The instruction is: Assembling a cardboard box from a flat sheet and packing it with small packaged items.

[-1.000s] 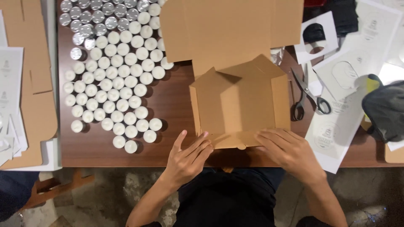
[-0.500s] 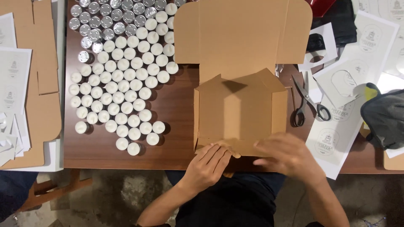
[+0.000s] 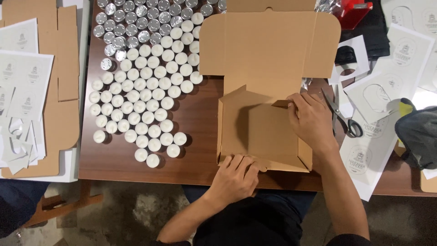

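A brown cardboard mailer box (image 3: 261, 130) sits half folded on the dark wooden table (image 3: 195, 114), its big lid flap (image 3: 268, 43) lying open toward the back. My left hand (image 3: 236, 175) presses on the box's near front wall at the table edge. My right hand (image 3: 312, 120) rests on the right side wall, fingers pinching the inner flap near the far right corner. Left of the box stands a dense cluster of white tealight candles (image 3: 145, 91).
Flat brown box blanks (image 3: 63, 77) and white printed cards (image 3: 22, 77) lie at the left. Scissors (image 3: 346, 120), cut-out white sheets (image 3: 382, 95) and a dark cloth item (image 3: 421, 134) sit at the right. A red object (image 3: 353, 8) is at the back.
My right hand has moved from the near edge up to the box's right wall and far corner. The side walls now stand up. My left hand stays at the front wall.
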